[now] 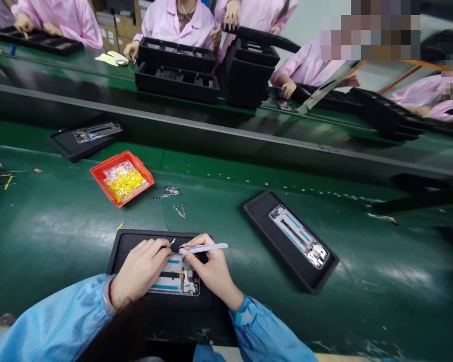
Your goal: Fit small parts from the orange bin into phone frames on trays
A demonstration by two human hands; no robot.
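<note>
In front of me an open phone body [190, 281] with blue strips and a dark flat cable lies in a black tray [126, 244]. My left hand [141, 266] rests over the phone's left part, its fingers closed together at the upper edge. A small silver part [173, 241] sticks up at its fingertips. My right hand [214, 271] pinches pale tweezers [211, 247], held nearly level above the phone's upper edge. The tweezers' tips are hidden by the fingers, and the left hand covers part of the phone.
A red bin [98, 173] holds small yellow pieces. Small metal parts [169, 192] lie beside it. Black trays with phone bodies stand at right [262, 216] and far left [62, 146]. Beyond the raised ledge [196, 118], people in pink work around black trays [177, 83].
</note>
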